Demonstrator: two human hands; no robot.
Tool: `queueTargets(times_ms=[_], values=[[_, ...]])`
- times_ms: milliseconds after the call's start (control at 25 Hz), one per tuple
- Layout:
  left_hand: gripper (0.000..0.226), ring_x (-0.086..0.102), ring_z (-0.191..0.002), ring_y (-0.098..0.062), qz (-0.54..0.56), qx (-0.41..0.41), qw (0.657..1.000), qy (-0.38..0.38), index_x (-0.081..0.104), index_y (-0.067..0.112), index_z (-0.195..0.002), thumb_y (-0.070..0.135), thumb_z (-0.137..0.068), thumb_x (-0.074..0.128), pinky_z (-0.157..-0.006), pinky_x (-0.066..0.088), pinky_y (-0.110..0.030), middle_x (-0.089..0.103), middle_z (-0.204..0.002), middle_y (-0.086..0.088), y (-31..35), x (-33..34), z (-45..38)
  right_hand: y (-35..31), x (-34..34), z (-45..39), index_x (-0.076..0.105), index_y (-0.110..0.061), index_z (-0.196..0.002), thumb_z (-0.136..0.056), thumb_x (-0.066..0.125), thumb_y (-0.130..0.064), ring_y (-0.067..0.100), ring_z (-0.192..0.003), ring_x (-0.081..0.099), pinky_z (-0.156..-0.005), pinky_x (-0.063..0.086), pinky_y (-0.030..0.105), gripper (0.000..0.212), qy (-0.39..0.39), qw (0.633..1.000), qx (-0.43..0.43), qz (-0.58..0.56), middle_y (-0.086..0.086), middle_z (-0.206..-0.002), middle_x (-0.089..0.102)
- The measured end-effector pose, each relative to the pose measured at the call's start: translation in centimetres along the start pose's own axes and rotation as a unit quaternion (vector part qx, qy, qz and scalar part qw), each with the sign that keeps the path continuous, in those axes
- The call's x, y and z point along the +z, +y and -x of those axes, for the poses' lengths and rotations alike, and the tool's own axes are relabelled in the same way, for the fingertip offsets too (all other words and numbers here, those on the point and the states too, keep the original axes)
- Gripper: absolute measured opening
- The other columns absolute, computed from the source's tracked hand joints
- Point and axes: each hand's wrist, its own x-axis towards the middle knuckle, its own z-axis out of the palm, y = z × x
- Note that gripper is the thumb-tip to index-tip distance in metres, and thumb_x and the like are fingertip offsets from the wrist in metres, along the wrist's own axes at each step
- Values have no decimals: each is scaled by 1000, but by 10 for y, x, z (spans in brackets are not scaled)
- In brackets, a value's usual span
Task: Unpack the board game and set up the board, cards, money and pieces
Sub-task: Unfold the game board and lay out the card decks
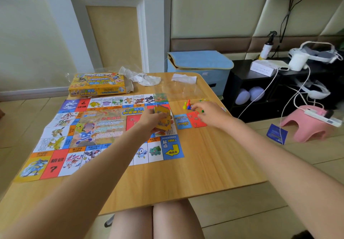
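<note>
One board [104, 127], two card piles [189, 120]

board [104, 130] corner square "起点 2000元", arrow "由此去", red square "机会 ?"

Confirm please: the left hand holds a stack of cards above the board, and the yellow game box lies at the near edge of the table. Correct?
Not quite. In the head view the yellow game box lies at the far edge of the table, beyond the board. The left hand does hold the stack of cards above the board.
</note>
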Motion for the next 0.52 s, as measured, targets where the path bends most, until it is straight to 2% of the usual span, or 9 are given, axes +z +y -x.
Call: queueTargets(times_ms=[120, 200, 280, 320, 400, 480, 520], values=[[13, 65, -50, -11, -6, -3, 1000, 0, 53, 14, -81, 7, -93, 53, -44, 52, -22, 63, -75, -5, -3, 8, 0, 9, 0, 8, 52, -13, -129, -90, 53, -5, 24, -127, 34, -100, 31, 32, 39, -73, 991, -39, 101, 4, -132, 49], [4, 65, -60, -15, 15, -19, 1000, -4, 56, 11, -88, 8, -91, 56, -49, 54, -26, 65, -80, -7, -5, 13, 0, 11, 8, 12, 54, -9, -124, -91, 52, -5, 25, -124, 35, -99, 31, 31, 34, -84, 988, -42, 123, 6, -128, 52], [16, 66, -68, -18, 41, -25, 999, -19, 57, 5, -104, 9, -89, 60, -54, 56, -28, 68, -93, -12, -7, 13, -1, 8, 10, 13, 58, -6, -118, -92, 50, -7, 26, -121, 39, -96, 33, 30, 28, -57, 991, -46, 112, 9, -123, 54], [25, 67, -73, -19, 56, -25, 998, -30, 57, 2, -111, 9, -88, 62, -56, 57, -27, 68, -100, -15, -7, 13, -1, 4, 7, 13, 60, -5, -115, -93, 50, -10, 24, -118, 43, -94, 35, 29, 25, -20, 996, -39, 76, 8, -119, 56], [30, 68, -71, -15, 92, -17, 995, -46, 57, 0, -115, 10, -87, 62, -56, 57, -24, 69, -101, -14, -8, 16, -1, -8, 2, 14, 63, -5, -109, -92, 57, -21, 17, -101, 54, -84, 41, 25, 24, 43, 993, 13, -109, 4, -106, 62], [17, 66, -58, -9, 134, -21, 988, -68, 60, 5, -104, 13, -89, 59, -51, 53, -19, 70, -83, -7, -5, 21, 5, -21, 2, 16, 64, -6, -105, -85, 66, -29, 14, -78, 58, -70, 46, 25, 30, 3, 949, 63, -309, 2, -89, 63], [10, 65, -56, -9, 152, -26, 984, -88, 61, 8, -97, 15, -91, 57, -51, 52, -18, 70, -74, -4, -2, 24, 9, -24, 4, 18, 64, -6, -102, -83, 70, -28, 13, -69, 57, -64, 46, 25, 30, -14, 930, 78, -360, 2, -81, 63]])
